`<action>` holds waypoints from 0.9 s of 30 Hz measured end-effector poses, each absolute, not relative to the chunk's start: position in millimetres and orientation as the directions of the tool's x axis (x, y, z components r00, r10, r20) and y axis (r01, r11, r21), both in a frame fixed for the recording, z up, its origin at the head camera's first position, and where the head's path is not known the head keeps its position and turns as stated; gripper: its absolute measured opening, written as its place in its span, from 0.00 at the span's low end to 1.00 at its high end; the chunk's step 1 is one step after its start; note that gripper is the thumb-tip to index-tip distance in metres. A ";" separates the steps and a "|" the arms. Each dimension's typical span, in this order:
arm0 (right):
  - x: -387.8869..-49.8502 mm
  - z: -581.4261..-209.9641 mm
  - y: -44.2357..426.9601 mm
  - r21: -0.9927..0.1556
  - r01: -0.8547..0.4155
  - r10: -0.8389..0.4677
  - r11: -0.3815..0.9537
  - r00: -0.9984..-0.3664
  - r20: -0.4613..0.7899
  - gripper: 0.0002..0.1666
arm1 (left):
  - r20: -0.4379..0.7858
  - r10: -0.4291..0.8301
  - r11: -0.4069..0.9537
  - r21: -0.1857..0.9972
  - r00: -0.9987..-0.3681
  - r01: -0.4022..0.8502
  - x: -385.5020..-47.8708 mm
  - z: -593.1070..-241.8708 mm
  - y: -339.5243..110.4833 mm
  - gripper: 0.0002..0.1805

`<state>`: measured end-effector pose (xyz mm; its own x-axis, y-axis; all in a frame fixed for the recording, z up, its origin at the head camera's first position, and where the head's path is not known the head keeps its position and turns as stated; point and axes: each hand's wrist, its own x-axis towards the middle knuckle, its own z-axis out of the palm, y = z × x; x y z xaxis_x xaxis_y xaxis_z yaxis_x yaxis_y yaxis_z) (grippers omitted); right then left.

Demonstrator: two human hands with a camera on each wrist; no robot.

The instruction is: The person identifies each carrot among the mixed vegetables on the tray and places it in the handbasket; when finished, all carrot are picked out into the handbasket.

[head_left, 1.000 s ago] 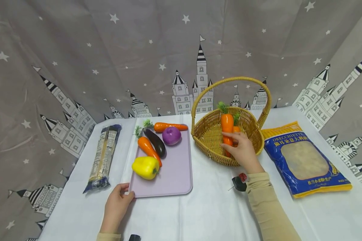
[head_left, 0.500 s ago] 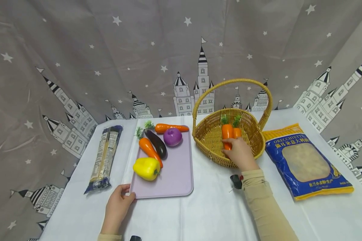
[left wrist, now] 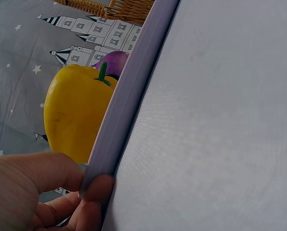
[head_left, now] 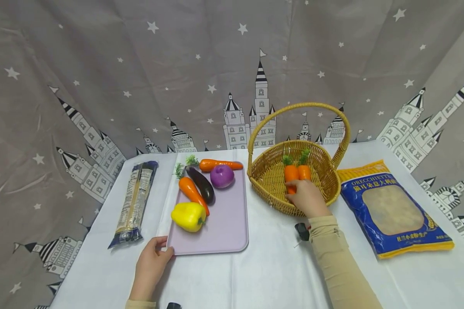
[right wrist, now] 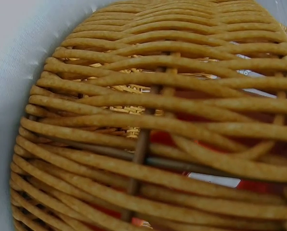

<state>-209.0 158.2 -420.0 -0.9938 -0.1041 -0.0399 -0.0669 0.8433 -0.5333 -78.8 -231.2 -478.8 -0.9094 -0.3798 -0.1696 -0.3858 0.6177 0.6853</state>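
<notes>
My left hand (head_left: pixel 151 264) pinches the near left corner of a lilac tray (head_left: pixel 226 229); in the left wrist view thumb and fingers clasp its rim (left wrist: pixel 119 96). On the tray lie a yellow bell pepper (head_left: pixel 188 217), a carrot (head_left: pixel 191 191), an eggplant (head_left: pixel 202 184), a purple onion (head_left: pixel 222 176) and another carrot (head_left: pixel 220 165). Inside the wicker basket (head_left: pixel 267 196), my right hand (head_left: pixel 308 198) holds a carrot (head_left: pixel 291 173) by its lower part. Beside it lies a second carrot (head_left: pixel 304 172). The basket wall (right wrist: pixel 134 106) fills the right wrist view and hides that hand.
A blue and yellow orecchiette bag (head_left: pixel 394 210) lies right of the basket. Left of the tray is a long clear pasta packet (head_left: pixel 135 201). The basket's tall handle (head_left: pixel 299 105) arches over its opening. A grey castle-print curtain (head_left: pixel 178 64) hangs behind the white tabletop.
My right hand has lowered the carrot into the basket, from upright above it to lying alongside the other carrot. The left hand has stayed at the tray corner.
</notes>
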 end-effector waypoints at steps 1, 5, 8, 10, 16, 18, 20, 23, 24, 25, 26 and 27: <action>-209.0 -420.1 157.9 -0.534 -0.066 -0.104 0.843 -0.994 -0.041 0.23 | -0.171 -0.380 0.617 0.685 -0.909 -0.387 -78.8 -478.8 -231.2 0.25; -209.1 -420.1 157.3 -0.533 -0.045 -0.095 0.845 -0.993 -0.067 0.24 | -0.173 -0.380 0.614 0.687 -0.908 -0.388 -78.7 -479.4 -231.3 0.25; -210.0 -421.1 157.8 -0.526 -0.033 -0.095 0.850 -0.991 -0.091 0.25 | -0.174 -0.377 0.612 0.690 -0.910 -0.386 -77.9 -479.5 -230.7 0.25; -211.0 -422.0 158.2 -0.520 -0.029 -0.098 0.853 -0.989 -0.106 0.25 | -0.172 -0.376 0.612 0.692 -0.911 -0.383 -77.1 -479.4 -230.2 0.25; -212.0 -423.4 159.1 -0.513 -0.022 -0.107 0.858 -0.985 -0.136 0.26 | -0.163 -0.372 0.610 0.698 -0.914 -0.374 -76.3 -479.1 -230.1 0.24; -212.1 -423.1 159.2 -0.513 -0.020 -0.108 0.858 -0.984 -0.143 0.26 | -0.161 -0.368 0.611 0.701 -0.916 -0.368 -76.5 -478.7 -230.5 0.24; -212.2 -422.3 159.3 -0.515 -0.016 -0.107 0.857 -0.983 -0.148 0.27 | -0.157 -0.363 0.611 0.704 -0.919 -0.361 -76.7 -478.2 -230.9 0.25; -212.2 -421.0 159.3 -0.518 -0.012 -0.104 0.855 -0.983 -0.148 0.26 | -0.151 -0.360 0.612 0.707 -0.921 -0.355 -76.6 -477.2 -231.3 0.24; -212.2 -420.5 159.3 -0.521 -0.009 -0.100 0.853 -0.984 -0.148 0.26 | -0.148 -0.361 0.612 0.707 -0.921 -0.354 -76.6 -477.0 -231.4 0.24; -212.2 -420.1 159.3 -0.522 -0.008 -0.097 0.853 -0.985 -0.143 0.26 | -0.145 -0.360 0.612 0.709 -0.922 -0.351 -76.7 -476.8 -231.4 0.24; -212.3 -419.6 159.2 -0.525 -0.007 -0.093 0.851 -0.986 -0.137 0.26 | -0.143 -0.361 0.613 0.709 -0.921 -0.350 -76.7 -476.5 -231.4 0.24; -212.2 -419.1 159.2 -0.527 -0.005 -0.087 0.850 -0.988 -0.130 0.26 | -0.142 -0.363 0.613 0.708 -0.921 -0.351 -76.6 -476.5 -231.4 0.24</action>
